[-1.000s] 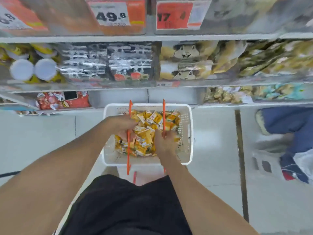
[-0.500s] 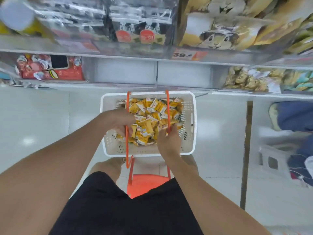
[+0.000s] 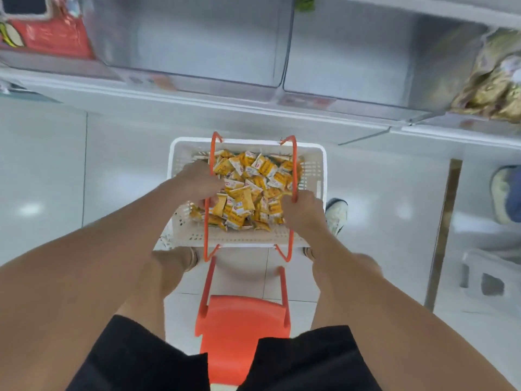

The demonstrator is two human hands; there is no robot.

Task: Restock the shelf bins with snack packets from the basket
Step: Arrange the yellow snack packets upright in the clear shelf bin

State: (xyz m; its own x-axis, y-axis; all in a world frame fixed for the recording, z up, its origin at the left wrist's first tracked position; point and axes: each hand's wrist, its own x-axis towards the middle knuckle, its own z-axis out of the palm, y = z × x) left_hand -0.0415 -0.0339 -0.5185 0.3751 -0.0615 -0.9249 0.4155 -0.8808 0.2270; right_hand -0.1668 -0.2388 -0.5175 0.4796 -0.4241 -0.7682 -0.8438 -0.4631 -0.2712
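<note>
Tiled floor (image 3: 42, 165) opens left of the white basket (image 3: 176, 162). Our left hand (image 3: 197, 182) curls round snack packets (image 3: 253, 187) near its left wall; our right hand (image 3: 303, 211) curls at the orange handle (image 3: 294, 165), grasp unclear. Since before, the right hand has moved outward, and the shelf bins (image 3: 197, 43) loom closer.

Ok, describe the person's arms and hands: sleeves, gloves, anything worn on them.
Both forearms are bare as far as the frame shows, with no sleeves in view. The left hand and right hand wear no gloves, and no watch, ring or band shows on either wrist. The only clothing visible is a pair of black shorts.
</note>
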